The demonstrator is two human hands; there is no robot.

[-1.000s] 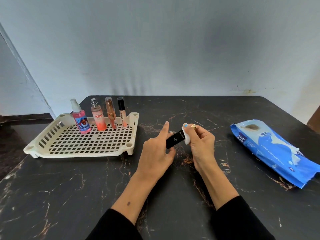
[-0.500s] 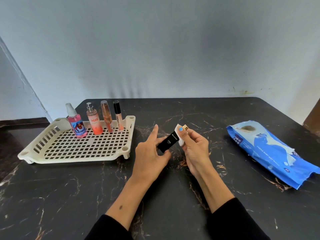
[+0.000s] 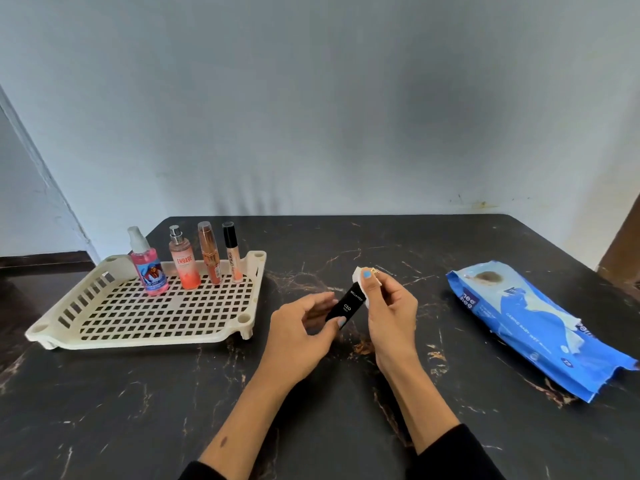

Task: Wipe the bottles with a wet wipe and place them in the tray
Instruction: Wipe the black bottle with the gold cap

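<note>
A small black bottle (image 3: 347, 306) with white lettering is held tilted above the table's middle. My left hand (image 3: 300, 336) grips its lower end. My right hand (image 3: 391, 311) pinches a white wet wipe (image 3: 358, 276) around the bottle's upper end, where a gold cap tip shows. The cream slotted tray (image 3: 145, 318) lies to the left. Along its far edge stand a pink spray bottle (image 3: 147, 263), an orange bottle (image 3: 184, 263), a copper tube (image 3: 210, 254) and a lip gloss tube (image 3: 232, 252).
A blue pack of wet wipes (image 3: 533, 323) lies at the right of the dark marble table (image 3: 311, 403), with a wipe poking out. A pale wall stands behind the table. A brown object shows at the far right edge.
My left hand shifted its grip down to the bottle's lower end, index finger no longer raised. The right hand with the wipe stays on the upper end. The camera view tilted up.
</note>
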